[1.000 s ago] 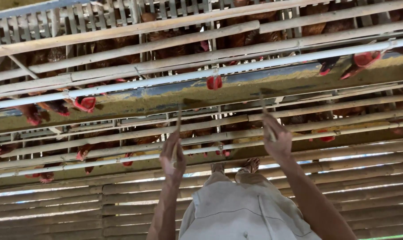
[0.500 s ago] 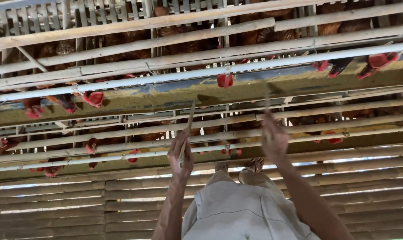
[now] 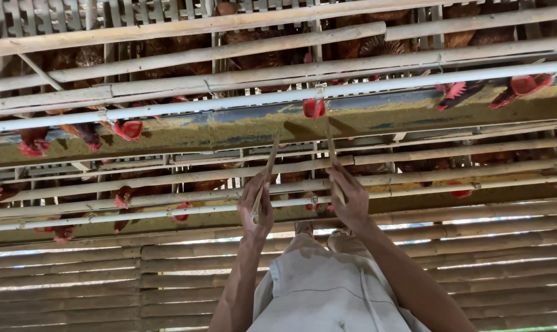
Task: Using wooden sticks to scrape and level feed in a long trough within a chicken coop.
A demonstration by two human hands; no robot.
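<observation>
The hens (image 3: 254,55) stay mostly hidden behind the bamboo slats (image 3: 186,58), so only red combs and brown patches show, and their number cannot be told. The lower end of the thin stick (image 3: 263,178) in the left hand (image 3: 256,206) disappears inside the fingers, as does that of the second stick (image 3: 334,163) in the right hand (image 3: 351,200). The bottom edge cuts off both forearms and the pale shorts (image 3: 327,289).

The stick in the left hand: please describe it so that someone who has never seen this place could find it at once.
Find the long feed trough of yellowish grain that runs across the bamboo hen cages. Below its middle, two hands reach up, each with a thin stick. The left hand grips the stick that leans right, tip at the trough; the other stick leans left.
</observation>
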